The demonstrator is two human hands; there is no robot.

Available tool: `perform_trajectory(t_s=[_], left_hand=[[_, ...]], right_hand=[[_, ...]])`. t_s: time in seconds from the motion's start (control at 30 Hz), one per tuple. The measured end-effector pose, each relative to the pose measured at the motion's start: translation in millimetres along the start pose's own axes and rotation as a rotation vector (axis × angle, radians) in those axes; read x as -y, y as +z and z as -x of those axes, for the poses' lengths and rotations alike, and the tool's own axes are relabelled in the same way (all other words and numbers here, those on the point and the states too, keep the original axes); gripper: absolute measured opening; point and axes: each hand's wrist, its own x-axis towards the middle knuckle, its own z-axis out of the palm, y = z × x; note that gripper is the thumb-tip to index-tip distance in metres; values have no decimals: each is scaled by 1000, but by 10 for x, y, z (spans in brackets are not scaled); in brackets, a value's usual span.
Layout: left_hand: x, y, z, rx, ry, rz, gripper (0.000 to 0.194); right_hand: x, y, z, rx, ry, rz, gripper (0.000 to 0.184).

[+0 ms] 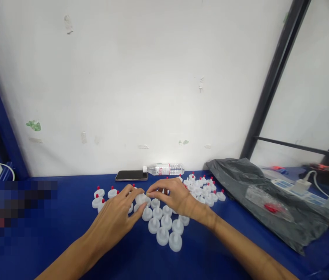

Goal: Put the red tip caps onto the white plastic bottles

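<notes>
My left hand (117,215) and my right hand (172,195) meet over a blue table (65,233), fingertips pinched together on one white plastic cap (140,198). Below them lie several white caps without tips (164,227) in a close cluster. To the left sit white caps with red tips (98,193), and more red-tipped caps (203,188) lie to the right of my right hand. Both hands rest low, close to the table top.
A dark phone (131,175) and a clear water bottle (164,169) lie by the white wall. A grey plastic bag (258,194) with a small clear bag of red parts (269,206) spreads on the right, beside a power strip (295,186). A black post (272,77) rises at right.
</notes>
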Motion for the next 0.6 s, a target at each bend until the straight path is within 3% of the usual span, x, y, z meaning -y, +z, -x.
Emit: perform_trajectory(t_s=[0.1,0.23,0.33,0.6], left_hand=[[-2,31,-17,-36,-37,166,40],[-55,24,-48,0,-268,597,53],[-100,-35,-63,34,-335,886,58],[-106,-121,-70,95,-378,1021,59]], right_hand=[[-27,45,9,-58,-14,-14,13],[16,110,26,-148,-92,8,14],[58,151,39,-189,-166,23,13],[73,177,42,-189,-208,-10,11]])
